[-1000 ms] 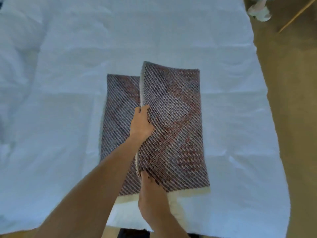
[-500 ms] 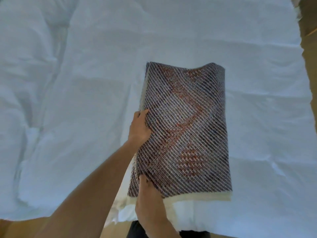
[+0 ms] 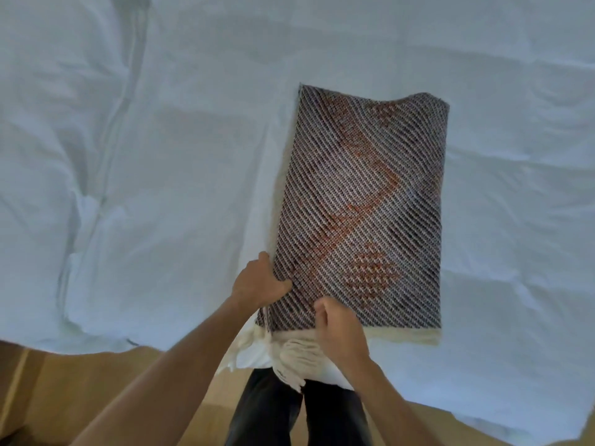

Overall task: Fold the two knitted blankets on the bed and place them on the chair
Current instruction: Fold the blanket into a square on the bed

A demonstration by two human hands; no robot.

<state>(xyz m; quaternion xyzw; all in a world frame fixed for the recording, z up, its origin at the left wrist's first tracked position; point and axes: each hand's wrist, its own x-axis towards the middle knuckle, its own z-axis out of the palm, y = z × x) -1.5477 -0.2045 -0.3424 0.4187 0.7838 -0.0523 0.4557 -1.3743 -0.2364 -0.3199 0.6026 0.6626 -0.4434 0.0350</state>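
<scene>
A knitted blanket, dark with white diagonal stitches and orange-red patches, lies folded into a long narrow rectangle on the white bed. Its cream border and fringe hang over the bed's near edge. My left hand grips the blanket's left edge near the bottom corner, thumb on top. My right hand pinches the fabric at the bottom edge, fingers curled. No second blanket and no chair are in view.
The white bedding is creased, with a deep fold running down its left side. Tan floor shows below the bed's near edge. My legs in dark trousers stand against the bed.
The blanket went from a half-open fold to one closed narrow stack. My left hand slid down its left edge toward the bottom corner, and my right hand moved onto the bottom edge.
</scene>
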